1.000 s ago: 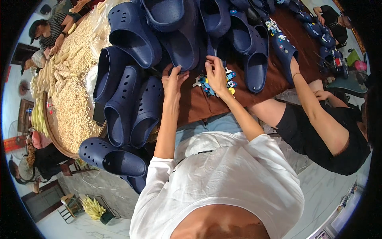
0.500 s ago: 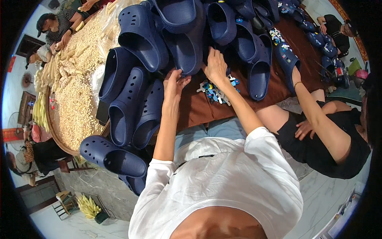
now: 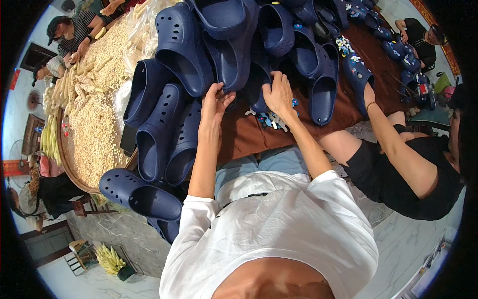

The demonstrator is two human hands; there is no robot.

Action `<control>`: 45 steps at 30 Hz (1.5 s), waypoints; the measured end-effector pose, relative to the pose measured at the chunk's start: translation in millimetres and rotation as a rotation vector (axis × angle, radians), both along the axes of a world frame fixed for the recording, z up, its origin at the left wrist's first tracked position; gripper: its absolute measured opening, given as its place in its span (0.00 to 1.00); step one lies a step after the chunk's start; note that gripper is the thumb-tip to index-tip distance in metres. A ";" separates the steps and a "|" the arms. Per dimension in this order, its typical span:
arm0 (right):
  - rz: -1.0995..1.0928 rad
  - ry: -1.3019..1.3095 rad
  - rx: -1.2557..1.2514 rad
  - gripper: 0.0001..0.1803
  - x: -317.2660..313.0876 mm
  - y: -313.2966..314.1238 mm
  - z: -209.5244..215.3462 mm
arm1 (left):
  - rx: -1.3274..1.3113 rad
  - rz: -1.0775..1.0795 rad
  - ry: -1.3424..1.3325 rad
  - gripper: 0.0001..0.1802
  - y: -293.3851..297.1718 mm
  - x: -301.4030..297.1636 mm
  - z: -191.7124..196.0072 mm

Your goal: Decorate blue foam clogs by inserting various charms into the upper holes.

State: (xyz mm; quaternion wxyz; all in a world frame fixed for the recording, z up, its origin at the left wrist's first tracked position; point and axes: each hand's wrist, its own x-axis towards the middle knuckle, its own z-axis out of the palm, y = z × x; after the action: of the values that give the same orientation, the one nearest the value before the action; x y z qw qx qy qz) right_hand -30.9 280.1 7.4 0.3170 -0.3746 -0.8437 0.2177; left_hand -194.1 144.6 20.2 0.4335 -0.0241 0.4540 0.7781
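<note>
Navy clogs with round vent holes are heaped in front of me. My left hand (image 3: 215, 103) is at the heel of a clog (image 3: 230, 65) in the middle of the heap, its fingers curled against the rim. To its right, my right hand (image 3: 280, 97) grips the side edge of another navy clog (image 3: 257, 88), which lies partly under the heap. Its thumb is on the near side, and some fingertips are hidden by the edge. Small colourful shoe charms (image 3: 271, 119) lie in a pile just below my right wrist.
A brown cloth (image 3: 244, 142) covers the table. At left, a large round tray (image 3: 84, 185) holds corn kernels and cobs. A co-worker's hand (image 3: 368, 97) reaches into a charm-decorated clog (image 3: 356, 72) at right. More clogs (image 3: 154, 199) hang over the table's left front edge.
My right hand has drawn back slightly toward me, and a clog beside it has come out from under the heap. The clog by my left hand has shifted a little.
</note>
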 end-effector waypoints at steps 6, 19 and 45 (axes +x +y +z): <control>0.015 0.038 -0.077 0.22 14.9 -6.6 -2.3 | -0.003 -0.003 -0.021 0.13 -0.2 -2.1 -2.7; -0.033 0.002 0.047 0.19 -27.5 -7.0 0.5 | -0.045 0.046 0.103 0.20 0.7 9.2 -7.1; 0.224 0.347 0.500 0.16 -83.3 29.0 112.5 | -0.114 0.030 0.296 0.21 -54.6 49.5 -10.3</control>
State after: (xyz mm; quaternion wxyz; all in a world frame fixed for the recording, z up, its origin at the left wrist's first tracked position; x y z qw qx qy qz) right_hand -114.2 309.1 119.8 0.5123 -0.1471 -0.8405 0.0978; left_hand -144.6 90.0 9.9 0.3484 0.0596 0.5557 0.7525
